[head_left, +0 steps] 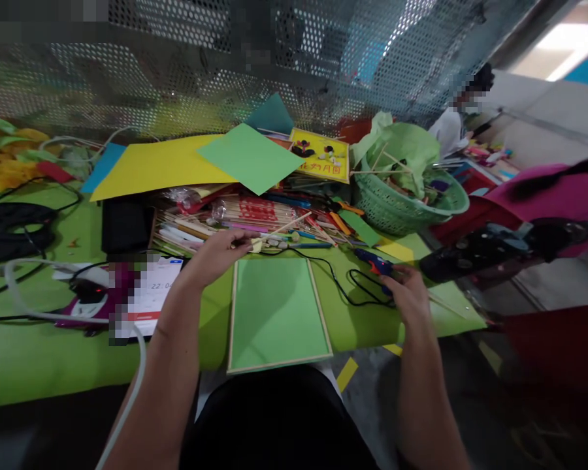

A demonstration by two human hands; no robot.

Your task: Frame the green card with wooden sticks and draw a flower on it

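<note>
A green sheet [279, 312] edged with thin wooden sticks lies at the table's front edge, between my forearms. Beyond its top left corner, my left hand [228, 253] is closed on a thin wooden stick [294, 224] that points up and to the right. A small pale piece shows by its fingertips. To the right of the sheet, my right hand [406, 287] is closed round a blue glue gun [374, 262], whose nozzle points left. A black cable [340, 287] loops between the gun and the sheet.
Behind are bundled sticks and pens [255, 212], yellow paper [164, 163] and a green basket [396, 205]. At left are a phone or tablet [159, 290], a power strip [91, 303] and a white cable [141, 359]. A person [453, 130] is at back right.
</note>
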